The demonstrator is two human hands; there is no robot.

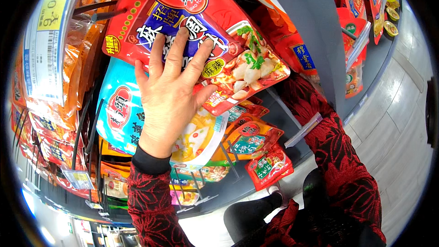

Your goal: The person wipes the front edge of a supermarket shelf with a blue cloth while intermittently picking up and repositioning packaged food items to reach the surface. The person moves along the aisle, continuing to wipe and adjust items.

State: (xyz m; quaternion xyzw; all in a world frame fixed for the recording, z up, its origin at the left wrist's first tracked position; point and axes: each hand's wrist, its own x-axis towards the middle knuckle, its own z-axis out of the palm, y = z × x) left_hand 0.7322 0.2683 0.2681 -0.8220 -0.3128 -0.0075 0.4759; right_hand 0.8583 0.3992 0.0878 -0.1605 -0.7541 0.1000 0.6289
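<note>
My left hand (171,85) lies spread over the front of a large red seasoning pouch (250,17), fingers apart. This pouch has a purple centre panel, a picture of a dish with green herbs, and writing. Behind my left hand and below the red pouch hangs a light-blue pouch (116,75) with a yellow soup picture. My right hand is out of view; its red-and-black sleeve (329,137) goes up behind the red pouch and a grey divider panel (308,20). Whether it grips anything there is hidden.
Metal display hooks (97,12) jut out at the left beside a price tag (44,41). Smaller orange pouches (253,140) and red pouches (269,168) hang lower down. A clear tag holder (303,130) sticks out near my right sleeve. Grey floor tiles (387,144) lie at the right.
</note>
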